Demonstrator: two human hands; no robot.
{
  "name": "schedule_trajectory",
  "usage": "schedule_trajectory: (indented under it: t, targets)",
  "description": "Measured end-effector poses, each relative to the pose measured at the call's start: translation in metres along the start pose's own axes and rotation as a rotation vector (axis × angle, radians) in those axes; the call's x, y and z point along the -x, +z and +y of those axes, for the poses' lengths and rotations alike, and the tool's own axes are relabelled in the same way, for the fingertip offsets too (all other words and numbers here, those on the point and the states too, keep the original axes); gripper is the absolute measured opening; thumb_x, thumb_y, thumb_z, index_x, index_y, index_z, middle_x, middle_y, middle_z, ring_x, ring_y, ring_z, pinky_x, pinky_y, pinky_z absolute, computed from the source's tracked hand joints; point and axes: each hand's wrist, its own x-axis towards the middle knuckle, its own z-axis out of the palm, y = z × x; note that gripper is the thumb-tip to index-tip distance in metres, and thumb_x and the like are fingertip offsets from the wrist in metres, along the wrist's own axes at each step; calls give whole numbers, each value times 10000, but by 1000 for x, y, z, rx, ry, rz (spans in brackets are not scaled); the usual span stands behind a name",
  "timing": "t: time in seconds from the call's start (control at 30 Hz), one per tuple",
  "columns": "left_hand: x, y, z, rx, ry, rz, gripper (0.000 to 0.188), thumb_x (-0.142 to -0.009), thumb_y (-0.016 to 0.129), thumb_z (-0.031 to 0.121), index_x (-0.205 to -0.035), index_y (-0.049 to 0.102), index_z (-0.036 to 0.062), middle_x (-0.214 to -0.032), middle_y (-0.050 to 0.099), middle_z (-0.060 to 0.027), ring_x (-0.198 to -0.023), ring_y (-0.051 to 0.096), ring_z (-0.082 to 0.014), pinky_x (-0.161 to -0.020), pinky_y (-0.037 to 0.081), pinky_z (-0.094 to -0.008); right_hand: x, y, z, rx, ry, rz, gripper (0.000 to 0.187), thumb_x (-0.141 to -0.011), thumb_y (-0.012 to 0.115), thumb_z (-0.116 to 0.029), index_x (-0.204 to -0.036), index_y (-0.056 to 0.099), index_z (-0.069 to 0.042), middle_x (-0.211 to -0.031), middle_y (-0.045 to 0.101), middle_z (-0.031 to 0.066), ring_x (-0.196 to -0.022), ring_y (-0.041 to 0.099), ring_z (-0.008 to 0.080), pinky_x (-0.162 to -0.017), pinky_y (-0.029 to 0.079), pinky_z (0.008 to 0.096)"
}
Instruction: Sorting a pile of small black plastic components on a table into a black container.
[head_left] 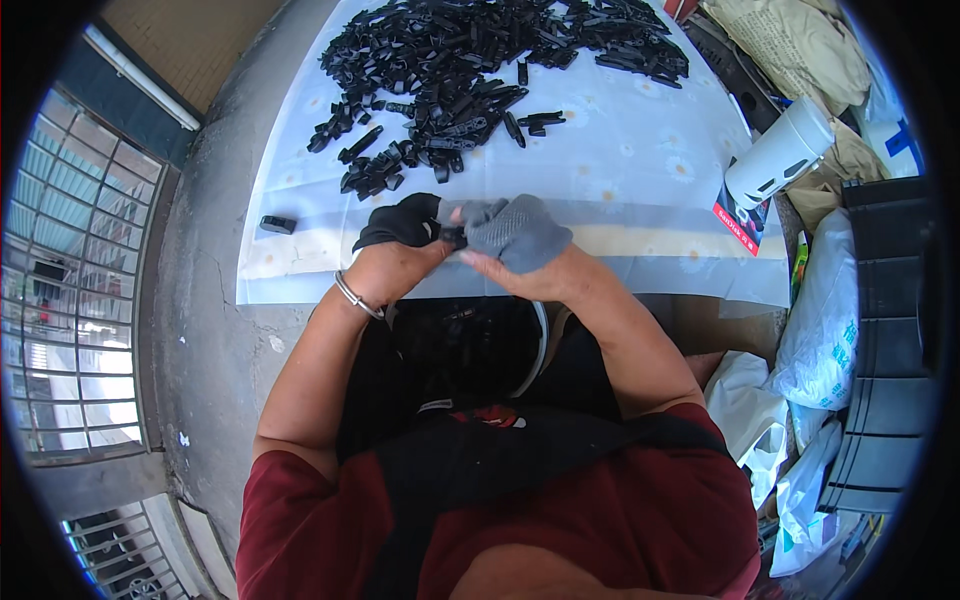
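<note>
My left hand (395, 240), in a black glove that leaves the thumb bare, meets my right hand (515, 237) over the table's near edge. The right wears a grey glove, also with a bare thumb. Both are closed on a small black plastic part (453, 238), pinched between them and mostly covered by fingers. Beyond them spreads a large heap of similar black plastic parts (430, 115), some long and thin, others short and blocky. One loose black piece (278, 224) lies by itself left of my left hand. Below my hands, a dark container (541, 350) with a pale rim sits at my lap.
A white cloth with daisies (640, 160) covers the table. On its right side are a white cylindrical container (780, 150) and a red-and-black card (740, 224). Plastic bags (820, 320) and a dark ribbed crate (880, 350) line the right. A barred window (85, 270) stands left.
</note>
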Motion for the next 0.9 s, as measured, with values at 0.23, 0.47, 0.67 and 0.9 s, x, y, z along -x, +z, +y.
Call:
schedule_trajectory:
  t: [0.23,0.47,0.67,0.9]
  targets:
    - [24,-6,16,371,-308,-93,348,-848,572,311,-1032,573,16,-820,620,-56,-705,529,-105,-644,448,-238,6,8,-10,98,22,-6,178,-791,593,-220,-860,619,-58,-825,608,104,-773,569,285,-700,449,365]
    - [28,11,4,627,-356,106,393,-906,451,368,-837,607,14,-611,516,11,-529,417,-72,-474,352,-236,8,4,-10,67,20,55,217,-792,616,-204,-931,610,-38,-910,613,93,-784,576,273,-723,445,350]
    - [27,13,5,556,-310,151,410,-913,430,364,-779,597,14,-581,501,10,-511,417,-77,-464,350,-238,16,-3,-9,186,66,-80,206,-791,607,-215,-944,614,-77,-935,614,83,-852,568,258,-753,436,366]
    - [28,8,23,494,-321,121,394,-932,391,319,-781,596,18,-584,529,-5,-485,453,-85,-446,355,-236,15,2,-12,348,-82,-30,186,-724,592,-172,-896,605,-102,-840,595,56,-763,551,243,-656,417,382]
